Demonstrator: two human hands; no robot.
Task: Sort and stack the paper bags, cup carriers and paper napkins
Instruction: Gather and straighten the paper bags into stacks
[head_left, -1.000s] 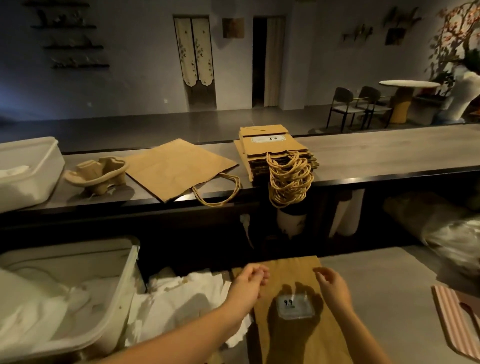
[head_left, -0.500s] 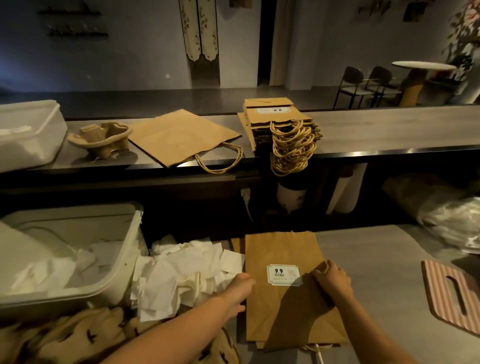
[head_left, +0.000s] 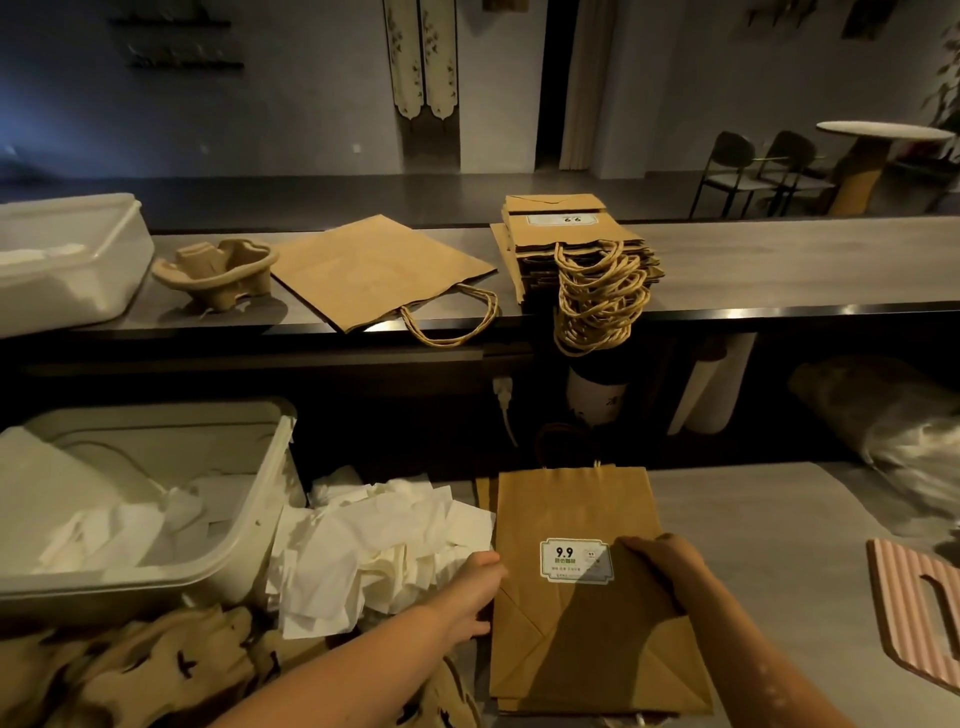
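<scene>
White label (head_left: 575, 560) on near paper bag (head_left: 571, 499): "9.9" in bold, with smaller print beneath too fine to read. Top label (head_left: 561, 220) on the counter's stack of bags (head_left: 571, 249): same digits upside down, showing as "66".

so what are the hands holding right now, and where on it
The flat brown paper bag with the white 9.9 label: the left hand grips its left edge, the right hand its right edge beside the label.

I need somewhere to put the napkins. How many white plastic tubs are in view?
2. One tub stands far left on the raised counter; the other tub sits lower left, beside the loose napkins. More could lie outside the frame.
</scene>
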